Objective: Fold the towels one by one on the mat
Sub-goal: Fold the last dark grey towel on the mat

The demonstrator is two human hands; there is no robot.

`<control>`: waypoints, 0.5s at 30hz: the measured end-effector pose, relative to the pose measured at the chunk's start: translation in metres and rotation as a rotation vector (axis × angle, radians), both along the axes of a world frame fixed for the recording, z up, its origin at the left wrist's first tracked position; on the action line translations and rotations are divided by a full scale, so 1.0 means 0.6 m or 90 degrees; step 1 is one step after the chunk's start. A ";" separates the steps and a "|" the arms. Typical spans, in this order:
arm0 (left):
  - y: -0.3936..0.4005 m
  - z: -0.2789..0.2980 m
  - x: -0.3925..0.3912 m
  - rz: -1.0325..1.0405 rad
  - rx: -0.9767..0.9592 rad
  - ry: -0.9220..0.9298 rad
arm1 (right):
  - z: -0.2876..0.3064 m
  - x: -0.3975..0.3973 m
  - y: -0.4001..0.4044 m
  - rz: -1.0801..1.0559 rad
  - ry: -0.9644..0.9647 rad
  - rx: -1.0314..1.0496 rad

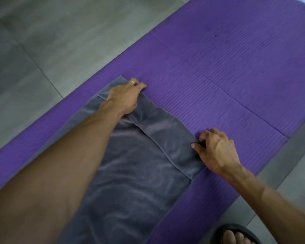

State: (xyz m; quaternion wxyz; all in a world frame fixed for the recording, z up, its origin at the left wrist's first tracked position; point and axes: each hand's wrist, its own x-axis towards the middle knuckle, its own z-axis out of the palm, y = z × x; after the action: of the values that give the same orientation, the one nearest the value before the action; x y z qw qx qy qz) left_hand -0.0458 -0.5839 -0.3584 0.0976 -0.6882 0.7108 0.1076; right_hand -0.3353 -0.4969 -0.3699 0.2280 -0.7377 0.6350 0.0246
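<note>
The grey towel (137,173) is spread on the purple mat (218,76), its far end turned over in a narrow fold; that fold's corners are pinched by the left hand (125,97) and the right hand (217,150), both arms outstretched

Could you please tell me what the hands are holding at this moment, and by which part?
Both hands hold the grey towel on the purple mat: the left hand and right hand each grip a corner of its far folded edge.
</note>
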 end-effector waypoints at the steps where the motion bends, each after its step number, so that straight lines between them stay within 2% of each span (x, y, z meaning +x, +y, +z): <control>1: -0.011 0.002 0.001 -0.008 0.010 -0.007 | 0.001 -0.005 -0.002 0.008 -0.006 -0.002; 5: -0.035 0.012 0.004 -0.008 -0.016 0.016 | 0.007 -0.027 -0.005 0.013 -0.102 0.014; 10: -0.066 0.025 -0.015 -0.001 -0.085 0.062 | 0.017 -0.069 -0.043 0.003 -0.157 0.006; 12: -0.079 0.016 -0.033 -0.017 -0.106 0.063 | 0.024 -0.095 -0.072 -0.023 -0.144 0.019; 15: -0.085 -0.008 -0.060 -0.034 -0.076 0.031 | 0.024 -0.128 -0.101 -0.045 -0.085 0.040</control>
State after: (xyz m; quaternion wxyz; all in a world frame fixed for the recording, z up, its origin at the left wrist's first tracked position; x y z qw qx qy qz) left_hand -0.0820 -0.6351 -0.3632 0.0420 -0.6705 0.7365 0.0790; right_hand -0.4123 -0.5575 -0.3556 0.2940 -0.7070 0.6431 -0.0129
